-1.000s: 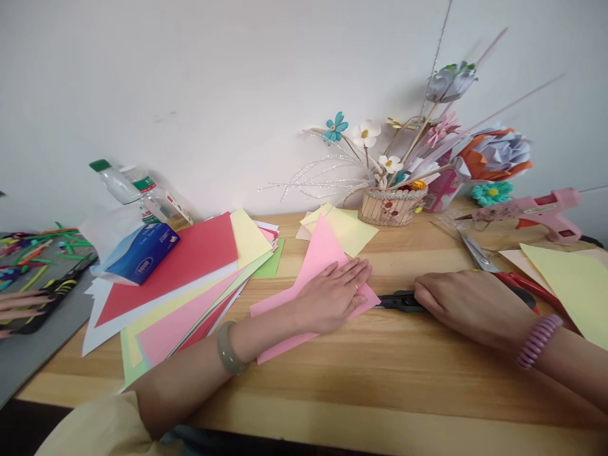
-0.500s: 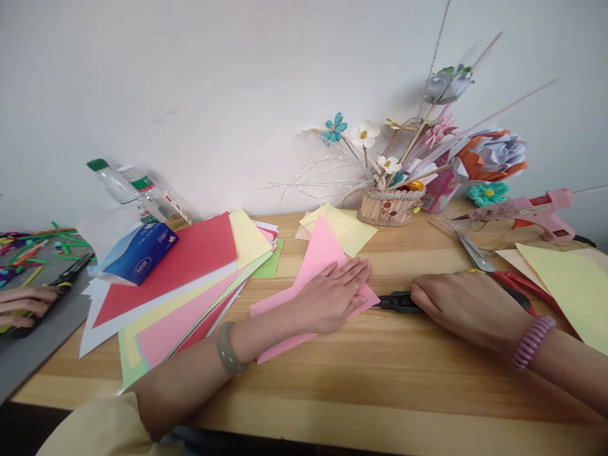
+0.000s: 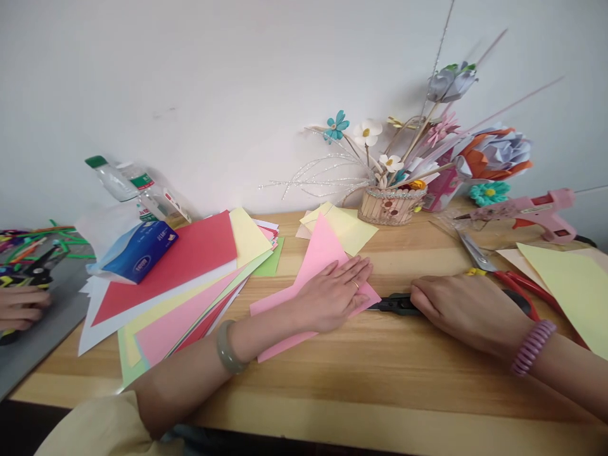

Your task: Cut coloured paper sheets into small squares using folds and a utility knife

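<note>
My left hand (image 3: 335, 294) lies flat, fingers together, on a folded pink paper sheet (image 3: 317, 259) on the wooden table (image 3: 380, 373). My right hand (image 3: 463, 308) rests palm down over a black-handled tool (image 3: 396, 303), whose dark end pokes out to the left, next to the pink sheet's right corner. How the fingers grip the tool is hidden under the hand. A grey-green bangle is on my left wrist, a pink coil band on my right.
A fan of coloured paper sheets (image 3: 190, 278) with a blue tissue pack (image 3: 140, 256) lies at left. Paper flowers in a small basket (image 3: 390, 204), a pink glue gun (image 3: 532, 209), red-handled scissors (image 3: 503, 269) and yellow paper (image 3: 570, 285) lie at right. Another person's hand (image 3: 19, 307) is at far left.
My hands have barely moved. The other person's hand at far left has curled and drawn back, and the black pliers near it have shifted.
</note>
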Motion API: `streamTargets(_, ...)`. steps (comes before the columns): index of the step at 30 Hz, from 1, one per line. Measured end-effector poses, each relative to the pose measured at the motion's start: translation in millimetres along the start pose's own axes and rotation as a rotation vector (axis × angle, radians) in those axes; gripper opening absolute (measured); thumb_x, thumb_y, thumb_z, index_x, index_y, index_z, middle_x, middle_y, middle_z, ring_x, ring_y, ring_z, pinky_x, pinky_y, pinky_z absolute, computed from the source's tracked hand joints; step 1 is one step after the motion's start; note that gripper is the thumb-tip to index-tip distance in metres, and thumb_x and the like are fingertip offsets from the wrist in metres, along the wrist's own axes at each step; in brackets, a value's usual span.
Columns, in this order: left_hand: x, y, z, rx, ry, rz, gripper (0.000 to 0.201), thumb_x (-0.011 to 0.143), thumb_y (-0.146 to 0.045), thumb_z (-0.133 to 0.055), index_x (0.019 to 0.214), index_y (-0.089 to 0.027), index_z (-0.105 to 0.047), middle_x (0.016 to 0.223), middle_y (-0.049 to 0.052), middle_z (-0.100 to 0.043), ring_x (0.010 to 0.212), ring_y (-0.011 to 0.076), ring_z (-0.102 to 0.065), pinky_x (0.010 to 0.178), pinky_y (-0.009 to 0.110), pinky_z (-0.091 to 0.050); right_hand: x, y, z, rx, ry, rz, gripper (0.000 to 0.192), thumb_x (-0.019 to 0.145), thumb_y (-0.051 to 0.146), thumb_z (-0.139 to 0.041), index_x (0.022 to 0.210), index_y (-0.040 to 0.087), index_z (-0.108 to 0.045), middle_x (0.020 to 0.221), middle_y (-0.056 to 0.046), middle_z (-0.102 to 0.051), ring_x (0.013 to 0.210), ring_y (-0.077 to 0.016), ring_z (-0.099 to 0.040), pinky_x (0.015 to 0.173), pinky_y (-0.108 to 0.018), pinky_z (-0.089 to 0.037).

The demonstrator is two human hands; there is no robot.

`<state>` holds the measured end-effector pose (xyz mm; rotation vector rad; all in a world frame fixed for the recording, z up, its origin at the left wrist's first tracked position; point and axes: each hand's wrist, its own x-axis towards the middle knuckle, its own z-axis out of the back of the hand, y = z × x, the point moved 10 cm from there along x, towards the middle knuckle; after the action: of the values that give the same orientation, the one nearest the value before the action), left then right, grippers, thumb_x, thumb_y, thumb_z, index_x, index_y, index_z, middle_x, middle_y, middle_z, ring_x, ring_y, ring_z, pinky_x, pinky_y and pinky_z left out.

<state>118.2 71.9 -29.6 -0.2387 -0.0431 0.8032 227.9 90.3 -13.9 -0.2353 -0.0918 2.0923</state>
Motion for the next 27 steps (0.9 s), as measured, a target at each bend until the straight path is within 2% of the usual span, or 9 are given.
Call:
streamTargets(18, -1, 0, 1.4, 0.000, -0.006, 0.002, 0.057, 0.099, -0.045, -0.010, 0.147, -0.013, -0.008, 0.154, 0.006, -0.007, 0.141, 0.0130, 0.001, 0.115, 0.037, -0.010, 3, 15, 5, -0.023, -0.006, 0.012, 0.041, 0.091, 0.029, -0.023, 0.065, 0.021, -0.053, 0.067, -0.006, -0.064, 0.059, -0.0222, -0.058, 0.049, -0.032, -0.015)
streamTargets(27, -1, -1, 2.2, -0.026, -0.001, 0.002, 0.057, 0.100, -0.043, -0.011, 0.146, -0.010, -0.009, 0.154, 0.006, -0.006, 0.141, 0.0128, 0.002, 0.114, 0.036, -0.007, 3, 19, 4, -0.024, 0.006, 0.013, 0.041, 0.092, 0.029, -0.022, 0.066, 0.021, -0.054, 0.071, -0.005, -0.066, 0.062, -0.0234, -0.060, 0.048, -0.031, -0.015)
